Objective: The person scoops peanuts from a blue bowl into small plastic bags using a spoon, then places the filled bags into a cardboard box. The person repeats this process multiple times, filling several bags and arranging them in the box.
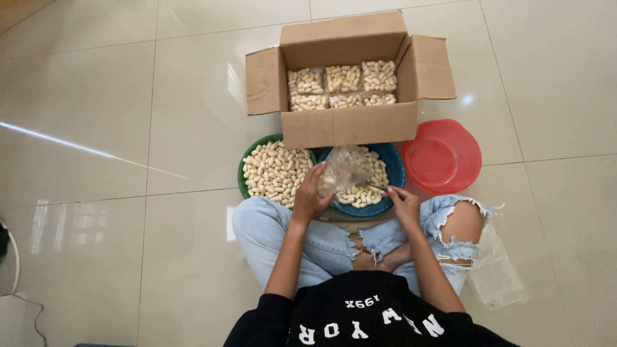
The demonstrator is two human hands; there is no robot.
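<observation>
The person sits cross-legged on the tiled floor (96, 128), and both hands work over the blue bowl (392, 168), which is part full of pale peanut-shaped snacks (360, 194). The left hand (310, 198) is closed round the neck of a clear plastic bag (344, 168), pinching it between thumb and fingers so the bag stands up over the bowl. The right hand (403, 200) is nearly closed, its fingertips nipped on something small and thin at the bowl's near rim; what it is cannot be told from this view.

Just left of the blue bowl sits a green bowl (247, 157) heaped with the same snacks, and to the right a red bowl (443, 155) shows nothing inside. Beyond them, touching the bowls, stands an open cardboard box (347, 125) with 6 filled packets (342, 83) in 2 rows. A flat stack of spare clear bags (491, 273) lies on the floor beside the right knee.

To do this step well, I judge the bag's mouth should be held wide and directly over the blue bowl, so anything that slips falls back in. The left grip looks tight near the top, which may narrow the opening; easing the fingers lower would help. Fill each bag to match the packets already boxed, so the next row sits level.
</observation>
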